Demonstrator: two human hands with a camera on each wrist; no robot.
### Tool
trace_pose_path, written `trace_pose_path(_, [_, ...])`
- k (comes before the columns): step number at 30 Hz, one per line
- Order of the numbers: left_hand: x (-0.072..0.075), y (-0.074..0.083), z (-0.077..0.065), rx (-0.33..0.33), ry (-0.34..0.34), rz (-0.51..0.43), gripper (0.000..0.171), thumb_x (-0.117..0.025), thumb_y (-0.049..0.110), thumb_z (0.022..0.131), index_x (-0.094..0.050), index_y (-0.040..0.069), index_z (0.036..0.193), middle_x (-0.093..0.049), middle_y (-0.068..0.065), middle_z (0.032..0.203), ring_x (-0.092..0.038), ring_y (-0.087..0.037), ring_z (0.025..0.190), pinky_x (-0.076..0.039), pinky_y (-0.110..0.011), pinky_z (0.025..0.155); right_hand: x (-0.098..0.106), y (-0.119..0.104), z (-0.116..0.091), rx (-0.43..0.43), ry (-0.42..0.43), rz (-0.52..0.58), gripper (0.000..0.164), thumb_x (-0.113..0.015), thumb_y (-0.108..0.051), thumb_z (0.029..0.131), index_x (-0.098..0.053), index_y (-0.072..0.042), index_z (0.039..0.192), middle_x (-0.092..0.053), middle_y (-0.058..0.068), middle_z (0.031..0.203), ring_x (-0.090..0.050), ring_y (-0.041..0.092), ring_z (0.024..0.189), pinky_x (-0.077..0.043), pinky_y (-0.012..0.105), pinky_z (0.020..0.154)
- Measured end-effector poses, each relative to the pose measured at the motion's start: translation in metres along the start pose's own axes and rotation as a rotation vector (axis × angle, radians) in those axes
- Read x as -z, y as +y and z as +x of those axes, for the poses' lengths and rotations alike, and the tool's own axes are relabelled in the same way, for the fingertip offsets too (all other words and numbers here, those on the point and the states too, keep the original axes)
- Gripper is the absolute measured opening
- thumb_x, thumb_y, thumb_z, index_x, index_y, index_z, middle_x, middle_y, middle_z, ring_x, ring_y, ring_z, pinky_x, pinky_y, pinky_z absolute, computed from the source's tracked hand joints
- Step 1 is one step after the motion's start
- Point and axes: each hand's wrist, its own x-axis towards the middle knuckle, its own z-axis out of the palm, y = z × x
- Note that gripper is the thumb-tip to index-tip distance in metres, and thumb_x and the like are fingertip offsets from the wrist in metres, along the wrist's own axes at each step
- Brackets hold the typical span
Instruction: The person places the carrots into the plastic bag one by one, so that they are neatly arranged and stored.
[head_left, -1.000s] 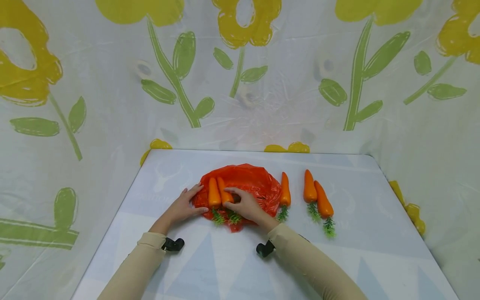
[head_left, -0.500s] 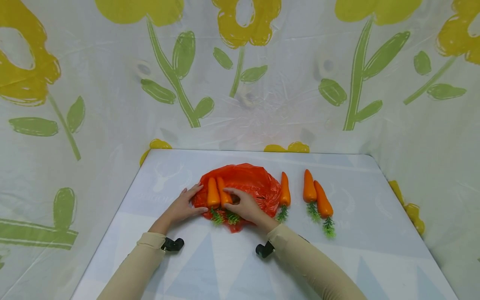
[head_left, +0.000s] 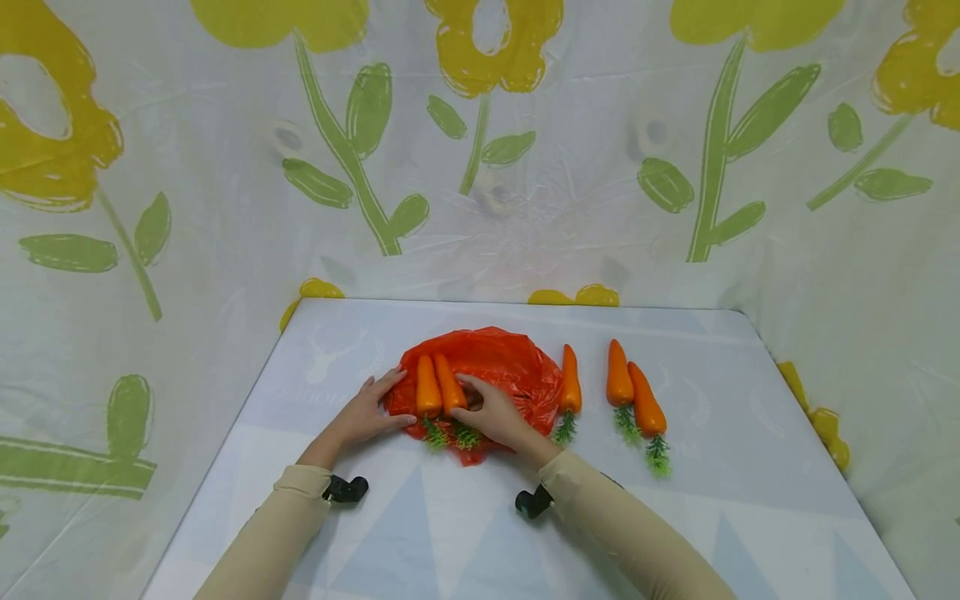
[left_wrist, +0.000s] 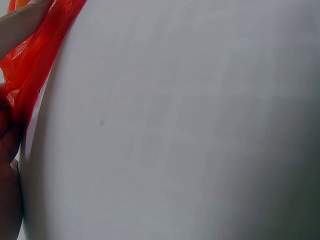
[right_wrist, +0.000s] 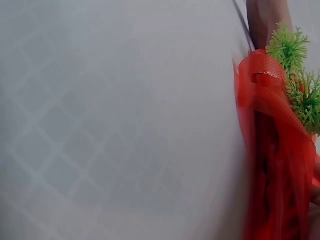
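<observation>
A crumpled red plastic bag (head_left: 510, 358) lies spread on the table, two orange carrots with green tops side by side on its left part. My left hand (head_left: 367, 415) holds the bag's left edge beside the left carrot (head_left: 427, 387); in the left wrist view the thumb (left_wrist: 20, 27) lies over the red plastic, fingers lower down. My right hand (head_left: 498, 412) is at the right side of the second carrot (head_left: 448, 383), thumb and fingers spread with their tips along its edge. The right wrist view shows leafy tops (right_wrist: 289, 47) above the bag (right_wrist: 290, 165).
Right of the bag lies a carrot (head_left: 570, 379) close against its edge. Farther right are two more carrots, one (head_left: 618, 375) partly beside the other (head_left: 647, 400). A flower-printed curtain (head_left: 570, 192) stands behind the pale table (head_left: 720, 400).
My right hand's fingers have drawn slightly right, off the second carrot's top, so more of that carrot shows. The left hand and the other carrots stay in place.
</observation>
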Motion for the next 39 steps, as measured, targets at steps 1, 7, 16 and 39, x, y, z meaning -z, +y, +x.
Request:
trace_pose_path(1, [0.000,0.000,0.000,-0.003,0.000,0.002,0.100,-0.078,0.061,0.081,-0.035,0.017,0.160,-0.026,-0.008,0.167,-0.010,-0.055,0.150,-0.021,-0.074,0.113,0.001,0.000,0.000,0.000,-0.002,0.004,0.065,-0.074,-0.033,0.095,-0.048,-0.016,0.152,-0.062,0.004,0.137,-0.064,0.017,0.107,-0.056,0.034,0.095])
trace_pose_path(7, [0.001,-0.001,0.000,-0.005,0.002,0.002,0.100,-0.078,0.061,0.082,-0.034,0.017,0.160,-0.025,-0.007,0.168,-0.010,-0.055,0.150,-0.021,-0.074,0.113,0.004,-0.002,-0.003,0.003,-0.014,-0.001,0.065,-0.074,-0.034,0.095,-0.048,-0.016,0.152,-0.062,0.003,0.136,-0.063,0.016,0.107,-0.056,0.033,0.094])
trace_pose_path(16, [0.001,-0.003,0.000,-0.010,0.006,-0.008,0.100,-0.079,0.059,0.081,-0.035,0.017,0.160,-0.025,-0.007,0.168,-0.008,-0.053,0.151,-0.019,-0.072,0.115,0.008,0.001,-0.007,0.027,-0.014,-0.030,0.064,-0.073,-0.034,0.096,-0.048,-0.018,0.152,-0.062,0.003,0.137,-0.064,0.016,0.106,-0.056,0.033,0.092])
trace_pose_path(39, [-0.001,-0.006,0.001,-0.041,0.010,-0.011,0.098,-0.078,0.059,0.082,-0.036,0.016,0.159,-0.028,-0.011,0.166,-0.010,-0.053,0.151,-0.018,-0.071,0.116,0.028,0.001,-0.021,0.031,0.045,-0.042,0.057,-0.071,-0.030,0.098,-0.051,-0.017,0.150,-0.064,0.006,0.136,-0.064,0.022,0.108,-0.059,0.036,0.088])
